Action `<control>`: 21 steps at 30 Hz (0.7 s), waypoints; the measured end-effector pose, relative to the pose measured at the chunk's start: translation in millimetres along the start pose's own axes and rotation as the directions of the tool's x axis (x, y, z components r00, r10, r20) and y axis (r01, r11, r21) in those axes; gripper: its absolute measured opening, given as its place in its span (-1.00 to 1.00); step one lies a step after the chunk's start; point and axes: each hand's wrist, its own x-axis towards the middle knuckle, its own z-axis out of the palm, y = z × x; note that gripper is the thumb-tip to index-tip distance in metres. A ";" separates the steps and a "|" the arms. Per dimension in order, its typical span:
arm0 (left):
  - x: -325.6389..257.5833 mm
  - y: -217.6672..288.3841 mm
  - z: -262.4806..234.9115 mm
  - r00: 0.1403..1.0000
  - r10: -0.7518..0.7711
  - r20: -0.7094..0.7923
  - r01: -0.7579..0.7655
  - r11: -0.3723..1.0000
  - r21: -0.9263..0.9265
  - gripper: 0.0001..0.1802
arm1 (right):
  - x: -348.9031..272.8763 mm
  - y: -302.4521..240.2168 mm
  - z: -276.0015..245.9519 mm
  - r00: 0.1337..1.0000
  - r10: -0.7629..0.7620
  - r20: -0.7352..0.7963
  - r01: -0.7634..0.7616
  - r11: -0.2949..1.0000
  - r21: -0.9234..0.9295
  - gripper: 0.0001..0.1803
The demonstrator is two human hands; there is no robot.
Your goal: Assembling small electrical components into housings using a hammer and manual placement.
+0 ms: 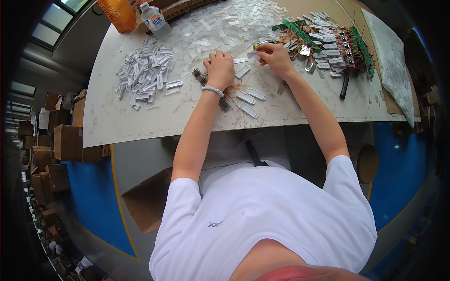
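Observation:
My left hand (219, 68) rests knuckles-up on the white table (112, 117), fingers curled over a small clear strip (240, 60); a beaded bracelet circles its wrist. My right hand (275, 57) is closed around a small yellowish tool (257, 46) next to the strip. Several white oblong plastic cases (248, 98) lie just below my hands, along with a small circuit board with coloured wires (224, 104).
A heap of white cases (144, 72) lies at the left, and a spread of clear plastic sleeves (225, 25) sits behind. Green boards with wired parts (328, 44) crowd the right. A water bottle (154, 18) and orange bag (119, 14) stand at the far edge. Cardboard boxes (65, 140) are stacked on the floor at the left.

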 end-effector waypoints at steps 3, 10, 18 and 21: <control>0.0 5.3 -1.3 1.000 0.009 0.025 -0.010 0.997 0.073 -0.80 | -1.5 0.5 0.5 1.000 -0.004 -0.005 0.004 1.000 0.007 -0.74; -2.2 -6.5 -5.4 0.976 0.071 -0.204 -0.105 0.982 -0.159 -0.88 | 1.0 6.3 3.8 0.996 0.019 -0.086 -0.010 0.995 0.102 -0.74; -12.2 -12.4 -17.7 0.965 0.098 -0.242 -0.188 0.902 -0.387 -0.92 | 9.6 -9.6 30.4 0.964 0.056 0.259 -0.155 0.912 0.379 -0.72; -12.3 -13.2 -24.7 0.981 0.029 -0.191 -0.134 0.813 -0.566 -0.89 | 13.2 -4.5 31.1 0.960 0.002 0.280 -0.093 0.946 0.310 -0.74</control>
